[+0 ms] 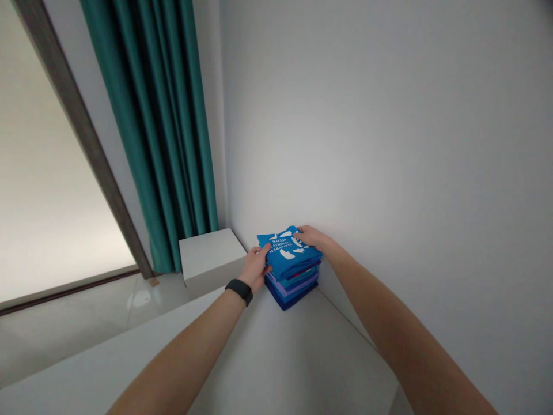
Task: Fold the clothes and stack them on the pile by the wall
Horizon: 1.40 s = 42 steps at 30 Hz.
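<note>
A folded blue T-shirt (287, 265) with white printed lettering and shapes lies on top of a stack of folded clothes (285, 297) in blue and purple shades. My left hand (256, 266) pinches the shirt's left edge, thumb above and fingers partly hidden beneath it. At the far right edge, my right hand (311, 235) grips the same shirt with its thumb on top; the other fingers are mostly out of sight. The stack rests on a white surface (276, 351), close to the wall. A black band circles my left wrist.
Behind the stack rises a plain white wall (367, 144). A lower white block-shaped unit (211, 251) stands to the left, in front of a green curtain (151, 115). Farther left are a dark door or window frame (82, 127) and a shiny tiled floor (86, 323).
</note>
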Each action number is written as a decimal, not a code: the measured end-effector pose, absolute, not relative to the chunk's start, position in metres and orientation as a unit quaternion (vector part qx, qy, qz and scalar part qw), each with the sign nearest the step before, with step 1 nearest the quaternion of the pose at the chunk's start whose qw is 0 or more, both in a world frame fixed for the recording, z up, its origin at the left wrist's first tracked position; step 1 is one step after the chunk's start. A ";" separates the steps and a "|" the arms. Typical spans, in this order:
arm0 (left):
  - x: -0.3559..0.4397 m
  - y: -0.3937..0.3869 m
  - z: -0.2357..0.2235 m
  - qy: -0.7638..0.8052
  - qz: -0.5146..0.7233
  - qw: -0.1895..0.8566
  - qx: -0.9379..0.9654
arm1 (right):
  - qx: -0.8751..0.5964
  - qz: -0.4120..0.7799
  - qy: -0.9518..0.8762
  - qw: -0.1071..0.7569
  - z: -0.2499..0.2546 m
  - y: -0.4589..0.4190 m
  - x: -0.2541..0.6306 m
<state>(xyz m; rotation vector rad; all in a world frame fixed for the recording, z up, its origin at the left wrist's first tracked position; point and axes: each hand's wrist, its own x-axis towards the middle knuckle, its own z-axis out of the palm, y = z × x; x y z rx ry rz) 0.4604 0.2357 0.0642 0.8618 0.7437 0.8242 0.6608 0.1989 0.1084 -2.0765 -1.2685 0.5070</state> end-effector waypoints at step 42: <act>0.452 0.210 0.071 0.313 0.338 0.638 0.617 | -0.737 0.100 -0.391 0.542 0.053 0.073 0.629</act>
